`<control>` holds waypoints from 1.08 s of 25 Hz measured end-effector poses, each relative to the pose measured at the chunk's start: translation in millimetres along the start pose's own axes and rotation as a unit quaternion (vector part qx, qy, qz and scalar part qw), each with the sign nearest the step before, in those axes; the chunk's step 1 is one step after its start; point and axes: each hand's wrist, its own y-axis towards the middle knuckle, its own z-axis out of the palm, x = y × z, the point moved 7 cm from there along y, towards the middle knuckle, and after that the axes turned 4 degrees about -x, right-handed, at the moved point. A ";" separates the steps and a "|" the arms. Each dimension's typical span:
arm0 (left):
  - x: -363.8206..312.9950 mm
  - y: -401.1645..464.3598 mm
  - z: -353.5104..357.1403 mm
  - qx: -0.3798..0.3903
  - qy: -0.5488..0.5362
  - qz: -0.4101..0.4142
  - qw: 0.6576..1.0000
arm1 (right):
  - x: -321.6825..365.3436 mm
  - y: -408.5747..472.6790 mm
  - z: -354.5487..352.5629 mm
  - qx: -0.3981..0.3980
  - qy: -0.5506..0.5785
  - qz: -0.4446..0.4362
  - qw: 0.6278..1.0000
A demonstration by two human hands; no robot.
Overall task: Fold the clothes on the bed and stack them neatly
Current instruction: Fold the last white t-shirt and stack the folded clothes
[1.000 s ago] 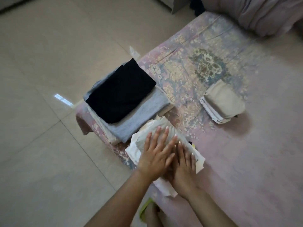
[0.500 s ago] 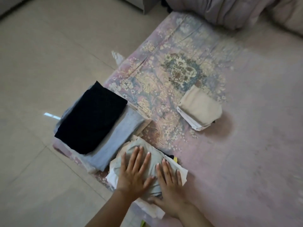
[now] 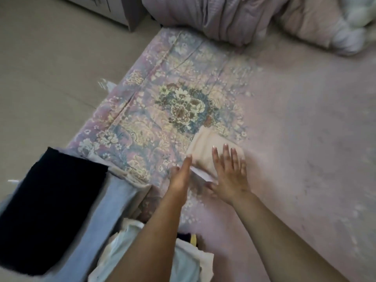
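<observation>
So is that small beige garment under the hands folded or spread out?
Folded: the beige garment is a compact bundle with white layered edges showing beneath it.

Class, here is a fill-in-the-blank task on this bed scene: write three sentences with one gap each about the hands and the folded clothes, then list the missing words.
1. The right hand lies flat with straight fingers on the small folded ____ garment.
2. On top of the folded grey garment at the bed's edge lies a ____ one.
3. The left hand touches the beige garment's ____ side.

Missing words: beige; black; left
</observation>
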 end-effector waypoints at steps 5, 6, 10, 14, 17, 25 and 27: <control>18.7 24.5 38.9 -0.069 -0.118 -0.026 0.990 | -8.3 8.7 34.5 0.057 0.029 0.030 0.998; 20.9 27.8 36.0 -0.094 -0.115 -0.020 0.989 | -10.8 10.4 36.2 0.058 0.030 0.029 0.997; 16.0 32.8 50.0 -0.002 -0.119 -0.024 0.993 | -18.6 15.9 29.9 0.056 0.066 0.031 0.996; 10.9 28.1 55.6 -0.048 -0.113 0.016 0.992 | -25.2 11.4 21.9 0.009 0.111 0.040 0.993; 14.3 8.2 53.1 0.026 -0.169 -0.016 0.985 | -21.1 -2.4 11.9 -0.009 0.073 0.028 0.997; 1.5 -130.9 -32.4 0.085 -0.200 0.011 0.976 | 88.2 -149.0 -44.9 -0.214 0.001 -0.034 0.976; 18.5 -175.8 -60.6 0.102 -0.217 0.021 0.971 | 115.1 -198.3 -48.3 -0.238 0.004 -0.066 0.969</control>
